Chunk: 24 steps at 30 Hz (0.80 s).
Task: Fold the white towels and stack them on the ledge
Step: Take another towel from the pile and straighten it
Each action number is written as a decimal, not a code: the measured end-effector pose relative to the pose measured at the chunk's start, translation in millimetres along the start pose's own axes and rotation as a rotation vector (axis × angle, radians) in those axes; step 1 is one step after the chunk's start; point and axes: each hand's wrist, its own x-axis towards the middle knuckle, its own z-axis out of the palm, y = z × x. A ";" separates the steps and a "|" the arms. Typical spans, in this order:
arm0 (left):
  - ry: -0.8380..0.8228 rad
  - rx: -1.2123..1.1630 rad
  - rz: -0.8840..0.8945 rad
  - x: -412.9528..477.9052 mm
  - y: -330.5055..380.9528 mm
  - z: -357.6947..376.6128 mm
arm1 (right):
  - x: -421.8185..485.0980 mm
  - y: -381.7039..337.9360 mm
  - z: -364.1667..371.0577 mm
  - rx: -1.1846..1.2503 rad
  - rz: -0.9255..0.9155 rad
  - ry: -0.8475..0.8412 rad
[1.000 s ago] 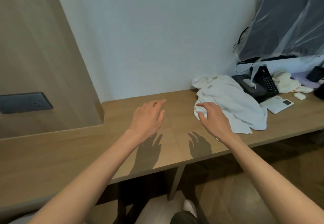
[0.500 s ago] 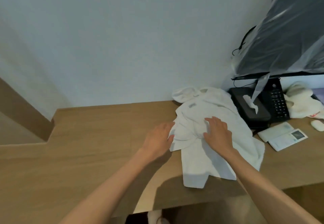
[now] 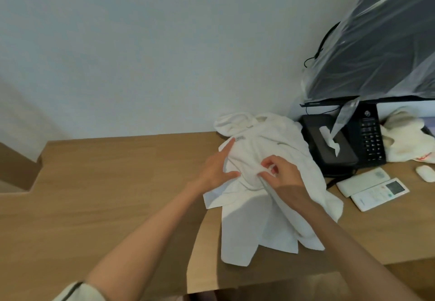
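The right hand (image 3: pixel 282 174) pinches up a small fold of cloth with its thumb and fingertips, right in the middle of the towels (image 3: pixel 256 209); the left hand (image 3: pixel 216 168) is just beside it, with one finger stretched out flat on the cloth and the thumb touching the cloth too, so it is not clenched; that finger points at a little tag (image 3: pixel 240 138) sewn on the cloth. The towels are white and lie in a loose, messy heap on the desk (image 3: pixel 113 194); the far part is bunched up by the wall (image 3: pixel 164 53), and the near corners lie close to the front edge of the desk. Just to the right of the heap sits a black tissue box (image 3: pixel 329 152) with a tissue poking out; a black phone (image 3: pixel 370 140) is next to the box; two white remotes (image 3: pixel 376 190) lie in front of them. A big screen (image 3: pixel 381 48) wrapped in plastic stands above the box; a cream cloth (image 3: pixel 406 143) lies at the far right.
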 end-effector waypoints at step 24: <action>0.699 -0.222 0.299 -164.5 132.6 -258.1 | 8.2 -293.9 3.2 0.391 -0.616 -0.108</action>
